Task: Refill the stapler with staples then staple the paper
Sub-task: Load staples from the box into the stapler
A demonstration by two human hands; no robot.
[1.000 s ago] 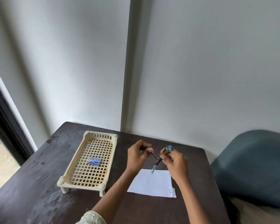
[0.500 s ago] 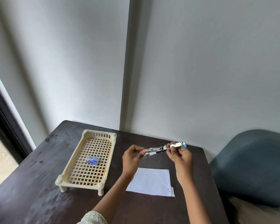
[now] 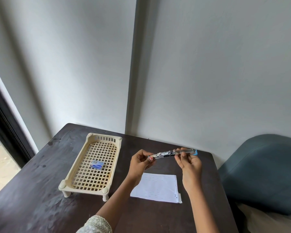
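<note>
1. Stapler [image 3: 172,153]: swung fully open into a long flat strip, held level in the air above the table [image 3: 40,190], centre-right of the frame, beyond the far edge of the paper [image 3: 155,187].
2. Left hand [image 3: 140,163]: fingertips pinched on the metal left end of the stapler.
3. Right hand [image 3: 190,163]: fingers closed around the right half, near the blue end cap.
4. Staple box [image 3: 97,164]: lying in the basket [image 3: 74,179], left of centre, apart from both hands. Flap position too small to tell.
5. Paper: flat on the table, lower centre, directly below the hands, not touched.
6. Done so far, judged from the layout: stapler picked up and opened for loading.
7. Not confirmed: presence of staples in the channel; too small to tell.
8. Left to do, by the same judgement: fetch a strip from the box if none is loaded, seat it in the channel, close the stapler, slide the paper between the jaws, press.
</note>
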